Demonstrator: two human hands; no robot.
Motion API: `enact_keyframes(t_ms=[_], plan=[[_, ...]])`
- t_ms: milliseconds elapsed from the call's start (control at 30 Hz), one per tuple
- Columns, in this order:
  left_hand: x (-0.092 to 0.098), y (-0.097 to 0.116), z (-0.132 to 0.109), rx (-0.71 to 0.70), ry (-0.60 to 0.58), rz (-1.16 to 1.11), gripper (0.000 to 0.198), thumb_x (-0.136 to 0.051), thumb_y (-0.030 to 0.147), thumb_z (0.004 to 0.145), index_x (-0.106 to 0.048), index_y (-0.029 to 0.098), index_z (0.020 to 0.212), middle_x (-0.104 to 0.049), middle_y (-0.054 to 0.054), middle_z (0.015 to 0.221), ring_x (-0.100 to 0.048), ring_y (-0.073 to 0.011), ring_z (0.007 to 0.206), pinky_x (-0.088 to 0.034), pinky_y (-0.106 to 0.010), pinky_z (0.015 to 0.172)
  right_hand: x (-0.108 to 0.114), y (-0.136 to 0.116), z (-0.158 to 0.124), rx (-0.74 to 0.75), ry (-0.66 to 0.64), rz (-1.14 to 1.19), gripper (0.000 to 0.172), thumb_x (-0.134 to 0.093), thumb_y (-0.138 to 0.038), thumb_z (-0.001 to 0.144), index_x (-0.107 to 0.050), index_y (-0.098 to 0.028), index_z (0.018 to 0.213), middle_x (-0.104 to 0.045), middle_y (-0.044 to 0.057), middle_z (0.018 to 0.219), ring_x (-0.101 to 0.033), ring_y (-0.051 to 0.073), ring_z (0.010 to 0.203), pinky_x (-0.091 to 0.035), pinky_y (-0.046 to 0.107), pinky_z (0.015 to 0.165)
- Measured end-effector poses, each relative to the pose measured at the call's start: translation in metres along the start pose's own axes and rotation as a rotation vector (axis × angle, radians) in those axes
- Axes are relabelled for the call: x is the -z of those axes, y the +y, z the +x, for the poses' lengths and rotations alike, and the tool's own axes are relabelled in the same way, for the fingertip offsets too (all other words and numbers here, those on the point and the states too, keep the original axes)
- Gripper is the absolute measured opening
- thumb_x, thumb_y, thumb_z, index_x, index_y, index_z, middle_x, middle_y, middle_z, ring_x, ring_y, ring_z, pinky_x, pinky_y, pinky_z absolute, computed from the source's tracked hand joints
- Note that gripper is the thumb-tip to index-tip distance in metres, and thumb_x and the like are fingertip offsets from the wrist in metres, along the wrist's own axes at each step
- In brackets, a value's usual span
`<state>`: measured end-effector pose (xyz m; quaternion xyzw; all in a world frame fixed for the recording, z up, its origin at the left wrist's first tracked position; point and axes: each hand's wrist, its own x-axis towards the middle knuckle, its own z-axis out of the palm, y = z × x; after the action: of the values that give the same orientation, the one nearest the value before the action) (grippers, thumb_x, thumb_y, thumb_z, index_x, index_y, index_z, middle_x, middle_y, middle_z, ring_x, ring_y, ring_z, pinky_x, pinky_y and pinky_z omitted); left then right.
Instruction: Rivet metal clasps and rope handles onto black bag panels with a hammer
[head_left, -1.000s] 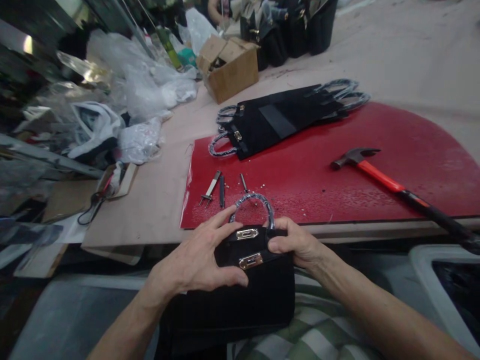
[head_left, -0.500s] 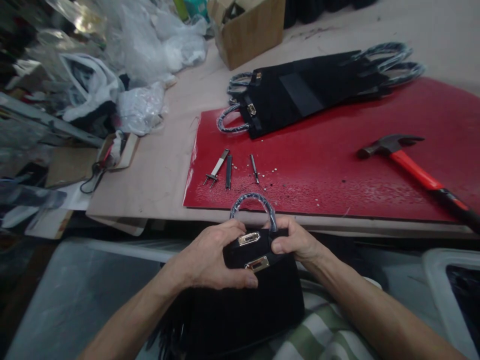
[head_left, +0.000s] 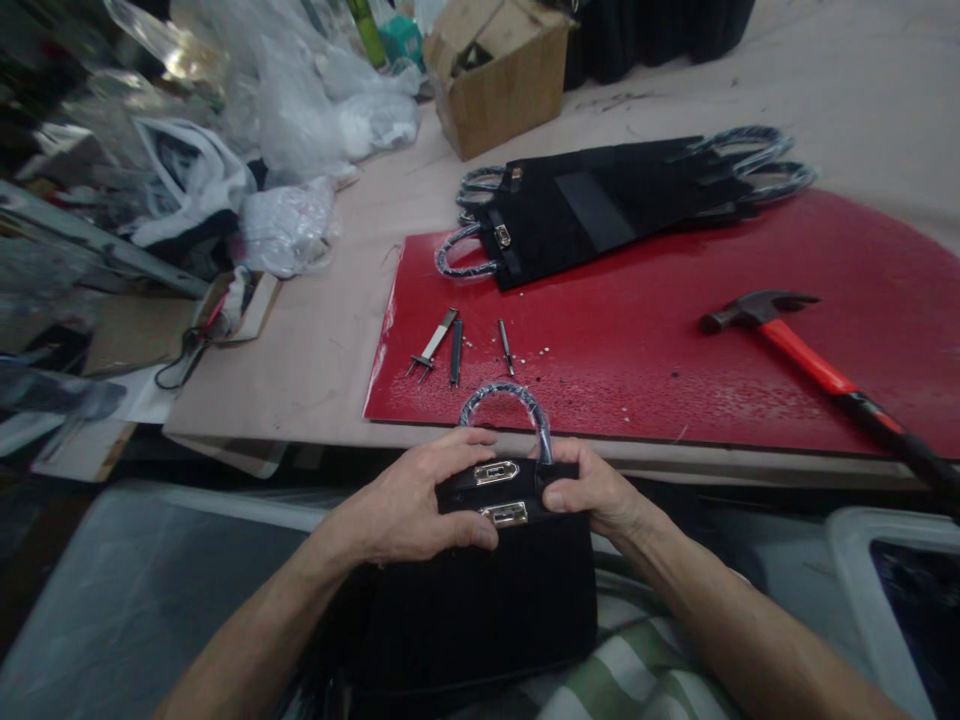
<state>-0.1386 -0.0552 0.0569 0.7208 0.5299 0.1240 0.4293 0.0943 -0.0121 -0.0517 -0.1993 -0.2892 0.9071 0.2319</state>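
A small black handbag [head_left: 495,600] rests on my lap, just below the table edge. Its wrapped handle [head_left: 507,403] stands up and two metal clasp plates [head_left: 499,492] show on its front flap. My left hand [head_left: 409,505] grips the bag's top left, thumb pressing by the lower plate. My right hand [head_left: 592,490] holds the top right corner, fingers curled round it, thumb on the flap. Both hands are closed on the bag.
A red board [head_left: 675,340] lies on the table with a red-handled hammer [head_left: 817,365], several small metal tools [head_left: 454,345] and a stack of black bags [head_left: 607,205]. A cardboard box [head_left: 499,75] and plastic bags [head_left: 300,130] sit at the back left. Grey bins flank my lap.
My left fingers have drawn in from spread to gripping the bag's top. The two clasp plates now sit closer together. The view has shifted slightly.
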Motion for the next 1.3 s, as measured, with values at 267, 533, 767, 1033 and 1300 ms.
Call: enact_keyframes(t_ms=[267,533,767,1033,1300], plan=[[0.0,-0.005,0.001,-0.018,0.129,-0.089,0.017,-0.058,0.015,0.095,-0.071,0.019,0.106,-0.068,-0.003,0.107,-0.062,-0.0159,0.101,-0.046,-0.026,0.092,-0.01,-0.02,-0.008,0.115,0.1,-0.575,0.052,-0.088,-0.029,0.063,-0.067,-0.018,0.11,-0.066,0.001,0.093,-0.06,0.018,0.082,-0.047,0.025,0.072],[-0.005,-0.006,0.002,-0.013,0.275,-0.124,0.017,-0.056,0.019,0.096,-0.067,0.017,0.108,-0.067,-0.005,0.109,-0.062,-0.0167,0.1,-0.047,-0.027,0.09,-0.011,0.008,-0.003,0.32,0.439,-0.589,0.028,-0.072,-0.045,0.079,-0.065,-0.018,0.076,-0.057,-0.001,0.069,-0.047,0.014,0.061,-0.038,0.025,0.058],[-0.012,-0.01,-0.003,-0.011,0.36,-0.116,0.021,-0.055,0.02,0.096,-0.065,0.018,0.115,-0.066,-0.006,0.113,-0.062,-0.0175,0.104,-0.047,-0.029,0.094,-0.018,-0.002,-0.008,0.309,0.39,-0.739,0.032,-0.074,-0.049,0.079,-0.066,-0.019,0.089,-0.063,0.001,0.081,-0.057,0.019,0.075,-0.043,0.029,0.071],[-0.011,-0.009,-0.002,-0.071,0.364,-0.099,0.02,-0.054,0.018,0.097,-0.065,0.016,0.114,-0.065,-0.007,0.113,-0.061,-0.0167,0.107,-0.047,-0.028,0.096,-0.034,-0.015,-0.012,0.462,0.432,-1.174,0.061,-0.084,-0.042,0.07,-0.059,-0.016,0.118,-0.067,0.009,0.104,-0.062,0.027,0.092,-0.047,0.038,0.084],[-0.01,-0.011,0.004,-0.176,0.369,-0.106,0.021,-0.054,0.018,0.097,-0.065,0.015,0.115,-0.066,-0.01,0.115,-0.062,-0.0191,0.109,-0.05,-0.033,0.098,-0.029,-0.009,-0.006,0.401,0.5,-0.962,0.024,-0.065,-0.036,0.086,-0.066,-0.018,0.103,-0.064,0.002,0.078,-0.058,0.017,0.071,-0.044,0.028,0.067]])
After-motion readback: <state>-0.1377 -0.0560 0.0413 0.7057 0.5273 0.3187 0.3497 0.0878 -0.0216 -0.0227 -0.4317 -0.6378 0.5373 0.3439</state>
